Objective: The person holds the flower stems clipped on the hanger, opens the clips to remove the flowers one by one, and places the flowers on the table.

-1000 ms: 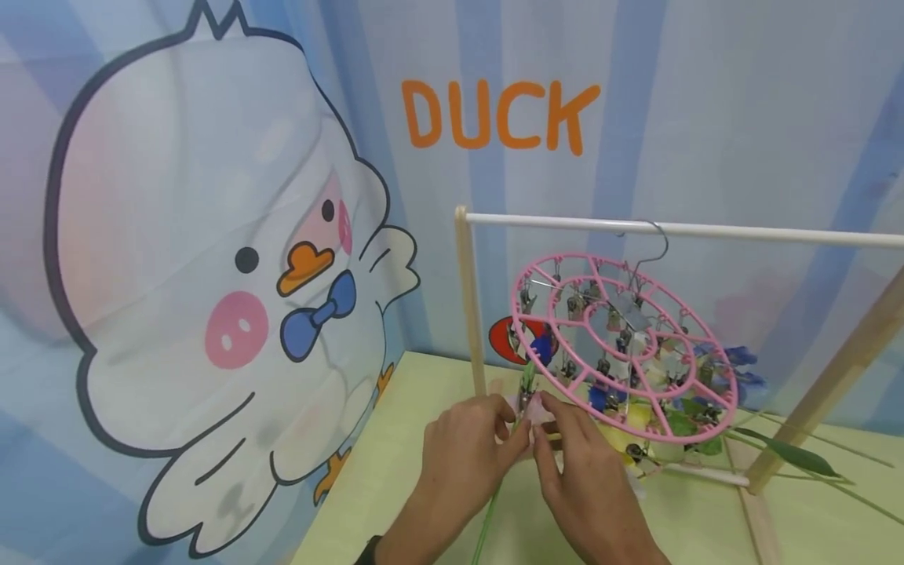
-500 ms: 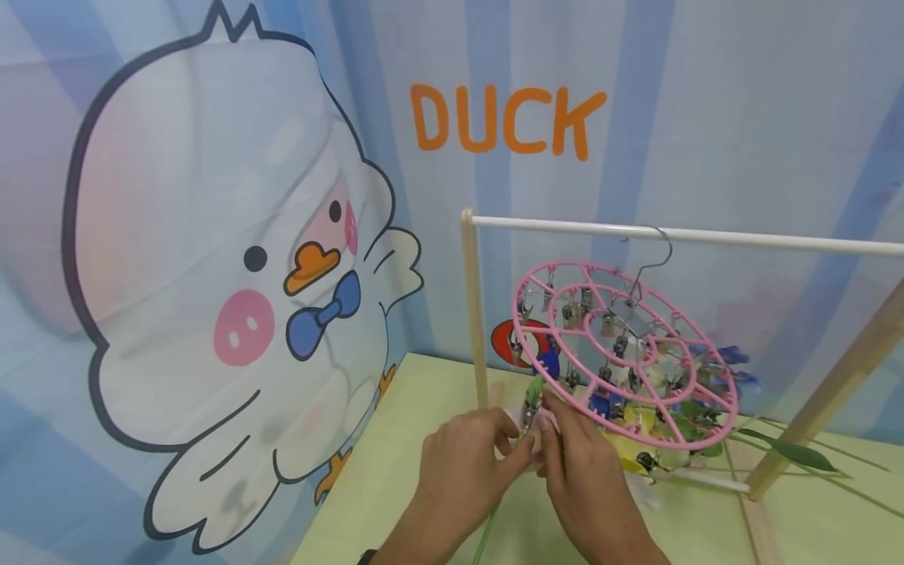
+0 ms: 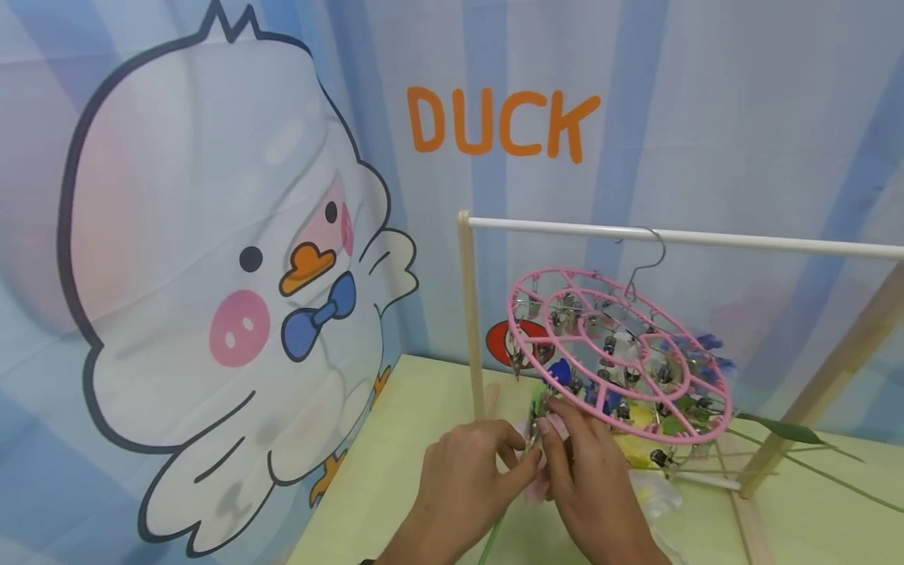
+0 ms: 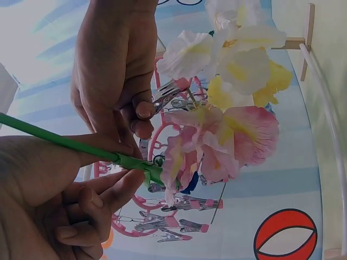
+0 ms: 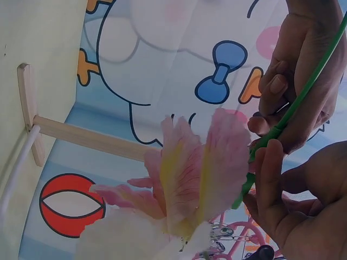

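Note:
My left hand (image 3: 476,467) pinches the green stem (image 4: 65,142) of an artificial pink iris (image 4: 227,141), just below its bloom. Beside it, my right hand (image 3: 593,471) has thumb and fingers curled together at a metal clip (image 3: 534,428) by the top of the stem; its fingers partly hide the clip. Pink petals (image 5: 179,179) spread out past both hands. Right above the hands hangs the near left rim of a pink round clip hanger (image 3: 519,337), with several metal clips dangling from it.
The hanger hooks on a white rail (image 3: 741,242) between wooden posts (image 3: 469,314). White blooms (image 4: 238,59), a yellow bloom (image 3: 639,451) and blue blooms (image 3: 706,357) hang from it at the right, stems reaching sideways. A pale green table (image 3: 424,392) lies below; duck-print cloth (image 3: 318,157) stands behind.
The hanger has tilted and shifted slightly left and down. Both hands have moved a little lower with the pink iris, and the right hand's fingers have closed in around the clip.

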`<state>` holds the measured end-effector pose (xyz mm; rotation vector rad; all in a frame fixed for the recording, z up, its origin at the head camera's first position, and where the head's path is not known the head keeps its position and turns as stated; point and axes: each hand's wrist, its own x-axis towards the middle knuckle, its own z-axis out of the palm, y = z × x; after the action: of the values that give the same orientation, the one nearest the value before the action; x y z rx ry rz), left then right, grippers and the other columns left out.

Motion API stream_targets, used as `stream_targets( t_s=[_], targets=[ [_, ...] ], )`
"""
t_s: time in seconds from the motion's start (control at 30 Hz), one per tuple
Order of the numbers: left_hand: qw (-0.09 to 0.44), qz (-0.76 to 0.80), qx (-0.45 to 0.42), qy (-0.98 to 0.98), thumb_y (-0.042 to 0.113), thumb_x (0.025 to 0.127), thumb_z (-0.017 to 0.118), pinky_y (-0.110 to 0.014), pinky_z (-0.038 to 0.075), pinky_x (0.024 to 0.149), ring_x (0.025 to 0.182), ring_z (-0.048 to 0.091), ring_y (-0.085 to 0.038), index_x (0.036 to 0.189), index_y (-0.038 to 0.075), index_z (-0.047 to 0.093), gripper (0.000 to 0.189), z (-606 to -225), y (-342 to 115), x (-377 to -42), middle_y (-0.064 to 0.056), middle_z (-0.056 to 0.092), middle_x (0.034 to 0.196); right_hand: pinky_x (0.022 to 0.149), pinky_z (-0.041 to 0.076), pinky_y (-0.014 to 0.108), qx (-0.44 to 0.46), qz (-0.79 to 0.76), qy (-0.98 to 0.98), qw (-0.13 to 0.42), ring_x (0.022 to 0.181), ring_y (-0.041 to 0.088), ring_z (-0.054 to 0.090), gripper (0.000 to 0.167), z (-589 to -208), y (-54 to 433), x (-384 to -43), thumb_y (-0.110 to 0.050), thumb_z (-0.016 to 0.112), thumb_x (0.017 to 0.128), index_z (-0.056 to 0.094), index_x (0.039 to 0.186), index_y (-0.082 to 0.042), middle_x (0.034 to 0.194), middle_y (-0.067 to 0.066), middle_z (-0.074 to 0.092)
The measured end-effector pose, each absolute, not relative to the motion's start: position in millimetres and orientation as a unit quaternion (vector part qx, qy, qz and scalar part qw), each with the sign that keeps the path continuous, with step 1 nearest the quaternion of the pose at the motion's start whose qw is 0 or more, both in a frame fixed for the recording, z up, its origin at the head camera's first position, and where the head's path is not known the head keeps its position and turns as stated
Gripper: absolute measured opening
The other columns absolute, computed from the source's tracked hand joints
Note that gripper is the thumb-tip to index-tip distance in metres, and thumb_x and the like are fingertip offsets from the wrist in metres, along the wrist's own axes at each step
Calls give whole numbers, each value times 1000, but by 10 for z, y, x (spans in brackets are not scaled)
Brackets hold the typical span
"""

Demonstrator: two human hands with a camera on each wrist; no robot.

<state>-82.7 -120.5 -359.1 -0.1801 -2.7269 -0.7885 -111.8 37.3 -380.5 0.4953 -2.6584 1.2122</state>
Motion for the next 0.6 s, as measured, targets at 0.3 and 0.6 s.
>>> stream_targets(
  t_s=[0.3, 0.6],
  targets=[
    [120, -292, -66, -946, 37, 93, 82, -18, 43, 51, 64, 58, 6, 91, 21, 83, 17, -3578, -1178, -811, 16, 73, 75, 64, 57, 27, 150, 487, -859, 39, 64, 7, 63, 36, -3795, 414, -1084, -25, 55, 113, 61, 143, -8, 123, 13, 66],
    [107, -317, -83, -939, 37, 92, 84, -19, 45, 52, 68, 62, 5, 96, 20, 84, 18, -3575, -1192, -813, 16, 75, 76, 46, 53, 33, 143, 597, -789, -21, 45, 19, 58, 38, -3799, 471, -1135, -30, 53, 113, 60, 145, -12, 66, 6, 61]
  ],
)
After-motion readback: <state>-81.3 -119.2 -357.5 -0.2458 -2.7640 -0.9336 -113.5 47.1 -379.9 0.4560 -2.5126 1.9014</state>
